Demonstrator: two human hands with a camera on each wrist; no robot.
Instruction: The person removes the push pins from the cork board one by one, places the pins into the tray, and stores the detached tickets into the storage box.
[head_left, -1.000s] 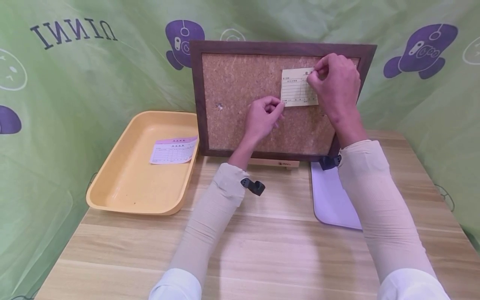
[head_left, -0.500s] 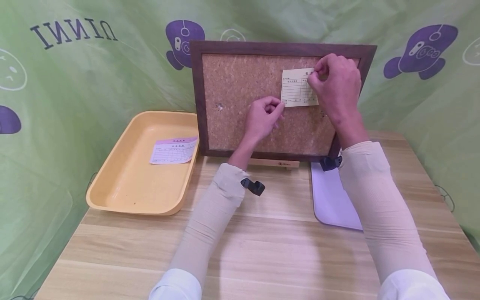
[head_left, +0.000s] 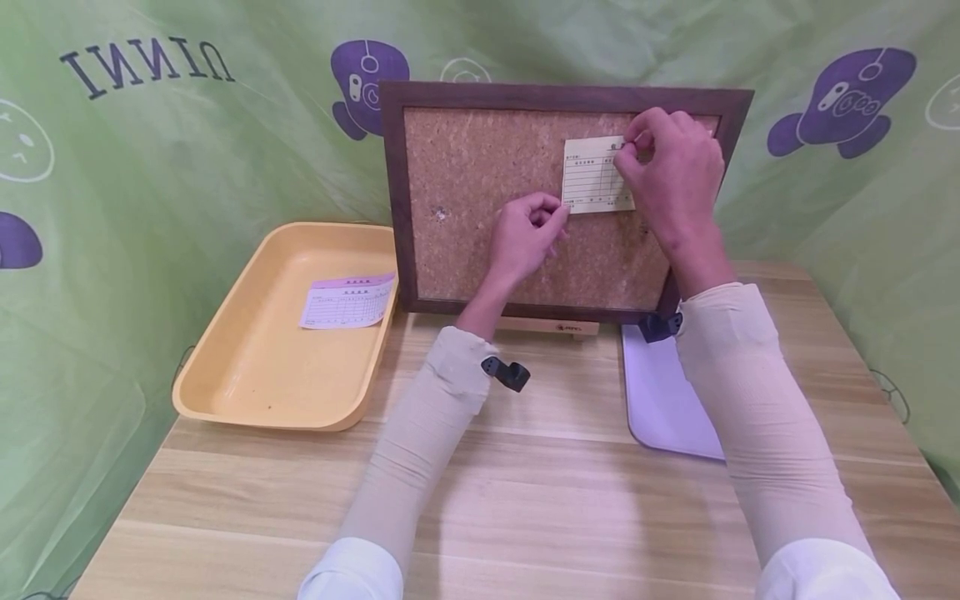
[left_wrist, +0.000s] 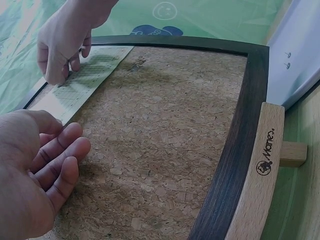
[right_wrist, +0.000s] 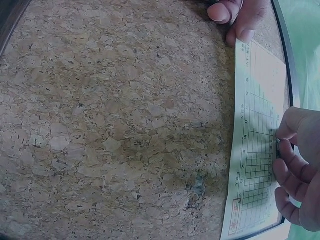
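Note:
A yellowish receipt slip (head_left: 598,177) with a printed table lies against the cork board (head_left: 480,250), in its upper right part. My left hand (head_left: 525,237) pinches the slip's lower left corner between thumb and index finger, its other fingers loosely bent. At the slip's top edge, my right hand (head_left: 675,171) pinches a small push pin against the paper; the fingertips hide most of it. The right wrist view shows the slip (right_wrist: 255,145) along the board's top edge, with the thumb and index finger of my right hand (right_wrist: 302,165) meeting on it.
The dark-framed board leans on a wooden stand (head_left: 551,326). A yellow tray (head_left: 262,367) at the left holds a pink-and-white slip (head_left: 347,302). A lilac tray (head_left: 667,400) lies at the right, partly behind my arm; two pins (left_wrist: 287,60) rest on it. A green curtain (head_left: 225,150) hangs behind.
Both hands stay almost in place on the slip. My right hand's fingers shift very slightly at its top edge.

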